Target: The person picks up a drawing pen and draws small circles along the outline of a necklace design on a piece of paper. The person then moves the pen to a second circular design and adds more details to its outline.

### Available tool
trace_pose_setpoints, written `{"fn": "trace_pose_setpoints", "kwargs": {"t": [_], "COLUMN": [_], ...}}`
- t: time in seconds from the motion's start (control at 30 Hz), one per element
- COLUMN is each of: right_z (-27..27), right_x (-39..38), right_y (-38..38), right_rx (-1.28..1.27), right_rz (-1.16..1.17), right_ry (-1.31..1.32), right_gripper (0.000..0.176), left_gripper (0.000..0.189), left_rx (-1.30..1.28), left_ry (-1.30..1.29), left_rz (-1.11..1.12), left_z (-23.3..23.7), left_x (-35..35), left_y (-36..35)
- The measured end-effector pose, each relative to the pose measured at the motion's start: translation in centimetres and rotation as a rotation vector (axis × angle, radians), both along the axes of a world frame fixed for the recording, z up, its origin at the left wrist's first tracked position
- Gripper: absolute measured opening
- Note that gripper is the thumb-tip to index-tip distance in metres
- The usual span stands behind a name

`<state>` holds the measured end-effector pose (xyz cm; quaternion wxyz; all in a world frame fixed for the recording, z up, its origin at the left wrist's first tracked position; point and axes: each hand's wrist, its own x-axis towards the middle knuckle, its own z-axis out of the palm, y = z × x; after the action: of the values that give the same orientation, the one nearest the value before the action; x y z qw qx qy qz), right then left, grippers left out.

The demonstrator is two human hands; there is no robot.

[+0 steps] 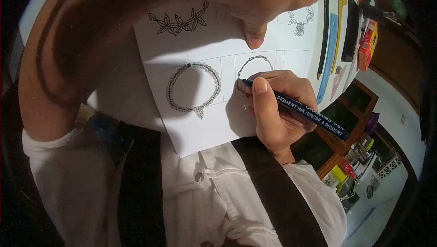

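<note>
My right hand is closed around a dark drawing pen, whose lettering shows along its barrel. The pen's tip touches the left side of a small chain-like ring drawing on a white sheet of paper. Above that drawing, my left hand rests on the sheet with its thumb stretched down and apart; its other fingers are mostly hidden. A larger inked leafy ring with a pendant lies to the left on the page. Near the top are a leafy necklace drawing and a flower-pendant drawing.
Right of the paper lie a black pencil, a blue ruler, a yellow tool and a black case. Beyond them is a red and yellow box. The white table's curved edge passes close to my body.
</note>
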<state>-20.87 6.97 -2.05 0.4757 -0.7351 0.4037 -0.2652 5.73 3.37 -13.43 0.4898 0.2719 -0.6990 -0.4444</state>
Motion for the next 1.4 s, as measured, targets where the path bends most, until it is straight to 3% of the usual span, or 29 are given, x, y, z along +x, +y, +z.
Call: {"fn": "trace_pose_setpoints", "kwargs": {"t": [0.23, 1.4], "right_z": [-0.2, 0.0], "right_x": [0.2, 0.1], "right_y": [0.0, -0.1], "right_rx": [0.001, 0.016], "right_rz": [-0.017, 0.004], "right_ry": [-0.051, -0.047], "right_gripper": [0.01, 0.012], "left_gripper": [0.066, 0.059], "left_rx": [-0.049, 0.085], "left_ry": [-0.062, -0.002], "left_rz": [-0.104, -0.06], "left_z": [-0.1, 1.1], "left_x": [0.8, -0.2], "left_y": [-0.9, -0.5]}}
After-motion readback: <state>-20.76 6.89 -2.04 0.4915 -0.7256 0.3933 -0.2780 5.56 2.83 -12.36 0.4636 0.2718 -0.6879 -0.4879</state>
